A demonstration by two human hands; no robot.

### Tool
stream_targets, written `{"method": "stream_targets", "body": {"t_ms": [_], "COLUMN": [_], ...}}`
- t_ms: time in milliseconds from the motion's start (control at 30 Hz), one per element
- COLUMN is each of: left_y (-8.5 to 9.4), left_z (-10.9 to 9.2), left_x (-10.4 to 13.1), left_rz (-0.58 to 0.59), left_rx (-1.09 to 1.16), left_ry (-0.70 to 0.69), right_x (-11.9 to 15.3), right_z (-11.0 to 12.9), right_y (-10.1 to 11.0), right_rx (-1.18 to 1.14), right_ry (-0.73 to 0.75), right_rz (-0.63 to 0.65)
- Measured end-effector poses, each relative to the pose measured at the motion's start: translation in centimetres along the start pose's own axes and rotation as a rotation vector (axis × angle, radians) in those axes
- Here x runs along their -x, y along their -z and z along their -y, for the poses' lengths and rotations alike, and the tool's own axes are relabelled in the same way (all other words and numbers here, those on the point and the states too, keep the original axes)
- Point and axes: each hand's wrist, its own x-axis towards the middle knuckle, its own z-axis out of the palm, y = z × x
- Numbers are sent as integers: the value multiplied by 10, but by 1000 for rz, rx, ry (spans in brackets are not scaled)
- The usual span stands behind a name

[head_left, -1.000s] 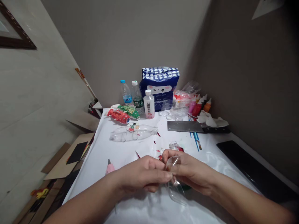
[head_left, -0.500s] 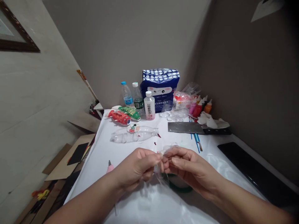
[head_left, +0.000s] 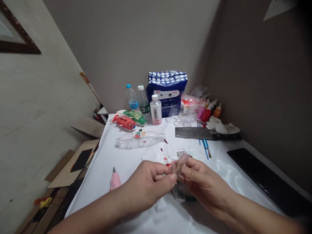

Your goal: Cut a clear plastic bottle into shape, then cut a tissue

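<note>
From my remote view, the clear plastic (head_left: 181, 163) is between both hands, apparently raised above the near part of the table (head_left: 97, 172). The left hand (head_left: 151, 182) pinches its left side, thumb against fingers; the right hand (head_left: 204, 180) grips the opposite side with its fingertips. I judge the piece light, thin, springy and slick, liable to crease if bent hard. I would grasp it at the rim, thumb and fingers on opposite faces. I cannot tell whether its edges are sharp.
</note>
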Motion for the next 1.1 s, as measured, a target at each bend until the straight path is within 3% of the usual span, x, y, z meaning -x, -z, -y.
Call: {"method": "stream_targets", "body": {"t_ms": [267, 600, 1100], "left_y": [-9, -12, -15], "left_z": [2, 2, -1], "left_x": [-1, 1, 6], "left_rz": [-92, -85, -114], "left_rx": [-81, -182, -239], "left_ry": [-63, -126, -155], "right_x": [3, 2, 4], "right_z": [6, 10, 13], "right_y": [-4, 3, 5], "right_rx": [80, 302, 350], "right_ry": [-36, -21, -17], "right_rz": [10, 108, 160]}}
